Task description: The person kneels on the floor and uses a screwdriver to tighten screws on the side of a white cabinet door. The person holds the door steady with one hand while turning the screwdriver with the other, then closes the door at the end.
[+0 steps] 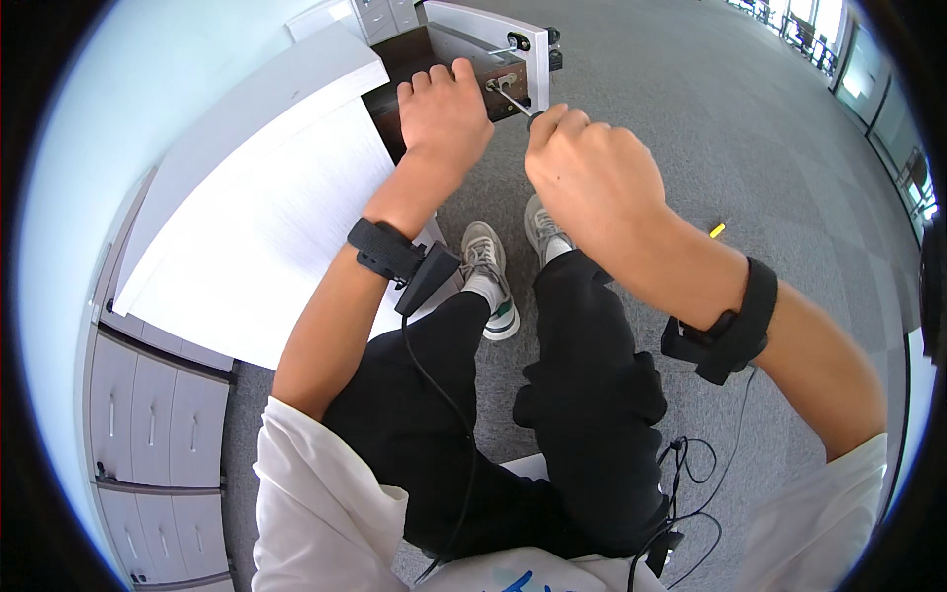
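**Screwdriver set to the drawer fitting**

Closest in: white shirt (326,493), black trousers (552,414), a cable (444,395) trailing from the left wrist strap (395,255).

Further out, beside the left forearm, a white desk (256,217); grey carpet (710,128) beyond both hands.

At the fingertips, an open dark drawer (434,69) with a white front panel (498,35).

Left hand (444,109) wrapped over the drawer's edge, gripping it steady. Right hand (592,173) clenched round a screwdriver (513,101), handle buried in the fist, shaft reaching forward to a metal fitting (505,81) just past the left knuckles.

Step in hand, by the look of it: driving or loosening a screw at that fitting. Next move calls for a tip seated square in the screw head, steady pressure along the shaft, and a firm brace on the drawer.
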`<state>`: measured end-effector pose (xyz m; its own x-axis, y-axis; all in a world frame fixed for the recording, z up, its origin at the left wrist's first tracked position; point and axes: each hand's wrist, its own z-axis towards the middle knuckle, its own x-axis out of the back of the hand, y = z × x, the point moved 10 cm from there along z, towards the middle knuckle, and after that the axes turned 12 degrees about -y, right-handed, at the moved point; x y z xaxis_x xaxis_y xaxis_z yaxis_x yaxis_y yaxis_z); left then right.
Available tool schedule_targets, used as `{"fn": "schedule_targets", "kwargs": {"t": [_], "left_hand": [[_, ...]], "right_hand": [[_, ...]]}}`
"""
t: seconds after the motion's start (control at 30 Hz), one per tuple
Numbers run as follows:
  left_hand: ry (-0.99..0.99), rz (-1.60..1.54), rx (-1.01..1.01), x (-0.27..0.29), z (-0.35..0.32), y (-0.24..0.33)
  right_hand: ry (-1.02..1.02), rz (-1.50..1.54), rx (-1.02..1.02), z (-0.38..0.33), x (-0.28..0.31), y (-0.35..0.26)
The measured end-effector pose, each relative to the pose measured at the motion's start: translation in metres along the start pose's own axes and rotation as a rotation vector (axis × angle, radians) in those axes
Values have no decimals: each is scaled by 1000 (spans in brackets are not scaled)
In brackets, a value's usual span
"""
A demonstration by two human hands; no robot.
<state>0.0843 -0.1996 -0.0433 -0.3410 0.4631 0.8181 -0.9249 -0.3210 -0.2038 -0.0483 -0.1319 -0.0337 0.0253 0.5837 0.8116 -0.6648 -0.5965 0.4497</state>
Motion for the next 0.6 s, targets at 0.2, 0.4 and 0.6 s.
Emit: {"fn": "schedule_targets", "kwargs": {"t": [0.2,0.4,0.6], "left_hand": [[-70,22,-26,-2,1,4],[-107,42,-9,2,0,3],[-123,31,14,1,-1,-1]], "right_hand": [[-52,197,156,11,9,15],[-121,393,42,13,5,36],[-182,624,-7,22,1,50]]}}
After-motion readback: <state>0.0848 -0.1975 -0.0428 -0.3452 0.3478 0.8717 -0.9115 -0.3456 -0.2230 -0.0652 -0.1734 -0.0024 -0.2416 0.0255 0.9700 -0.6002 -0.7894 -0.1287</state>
